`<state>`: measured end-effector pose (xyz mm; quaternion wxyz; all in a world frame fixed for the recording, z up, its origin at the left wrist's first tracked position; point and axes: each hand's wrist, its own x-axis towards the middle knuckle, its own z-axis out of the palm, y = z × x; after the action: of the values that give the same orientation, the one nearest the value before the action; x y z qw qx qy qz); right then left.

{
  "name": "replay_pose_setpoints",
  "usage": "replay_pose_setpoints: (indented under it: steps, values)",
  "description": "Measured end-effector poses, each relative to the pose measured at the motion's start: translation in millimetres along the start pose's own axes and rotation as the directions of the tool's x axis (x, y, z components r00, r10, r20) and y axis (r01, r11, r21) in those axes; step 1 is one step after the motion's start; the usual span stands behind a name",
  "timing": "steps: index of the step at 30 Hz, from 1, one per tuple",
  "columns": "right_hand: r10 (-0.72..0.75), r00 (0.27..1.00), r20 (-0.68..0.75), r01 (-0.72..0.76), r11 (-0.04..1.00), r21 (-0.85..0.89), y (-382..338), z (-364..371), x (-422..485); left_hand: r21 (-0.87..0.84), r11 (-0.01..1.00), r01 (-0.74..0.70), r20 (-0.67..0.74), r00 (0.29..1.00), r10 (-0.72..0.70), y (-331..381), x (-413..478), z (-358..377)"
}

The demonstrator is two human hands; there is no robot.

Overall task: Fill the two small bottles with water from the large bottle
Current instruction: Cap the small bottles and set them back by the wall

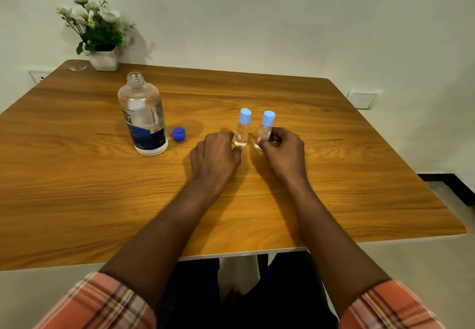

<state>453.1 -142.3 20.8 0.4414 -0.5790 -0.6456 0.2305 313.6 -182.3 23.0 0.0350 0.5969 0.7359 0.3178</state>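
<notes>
Two small clear bottles with light-blue caps stand side by side on the wooden table. The left small bottle is upright, and my left hand rests curled against its lower left side. The right small bottle leans a little to the right, with my right hand pinching its lower half. To the left stands the large clear bottle with a blue and white label, uncapped and partly filled. Its dark-blue cap lies on the table just right of it.
A white pot of artificial flowers stands at the table's far left corner against the wall. A small clear scrap lies beside it. The table's near edge runs below my forearms.
</notes>
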Motion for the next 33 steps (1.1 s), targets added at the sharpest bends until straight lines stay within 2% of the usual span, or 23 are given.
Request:
replay_pose_setpoints:
  steps: [10,14,19,21,24,28,33]
  values:
    - [0.035,0.999,0.039,-0.033,0.999,-0.035,1,-1,0,-0.021,1.000,0.008,0.024,1.000,-0.008,-3,-1,-3]
    - [0.095,0.994,-0.058,-0.094,0.995,0.017,-1,-10,-8,-0.087,0.996,0.019,0.003,1.000,-0.019,-8,-9,-13]
    - [0.084,0.984,-0.154,-0.073,0.994,0.077,-2,-12,-37,-0.141,0.990,0.024,-0.054,0.998,-0.032,-31,-39,-35]
    - [0.050,0.993,-0.109,-0.038,0.994,0.107,-9,-7,-49,-0.149,0.988,0.045,-0.069,0.996,-0.055,-43,-49,-44]
    - [-0.017,0.999,0.037,0.012,0.992,0.125,-25,8,-58,-0.146,0.986,0.085,-0.090,0.991,-0.099,-61,-57,-58]
    - [-0.108,0.962,0.249,0.093,0.993,0.072,-57,41,-56,-0.142,0.978,0.150,-0.133,0.977,-0.169,-86,-58,-74]
    - [-0.163,0.935,0.315,0.180,0.983,-0.023,-90,80,-33,-0.139,0.970,0.199,-0.192,0.956,-0.223,-108,-50,-86]
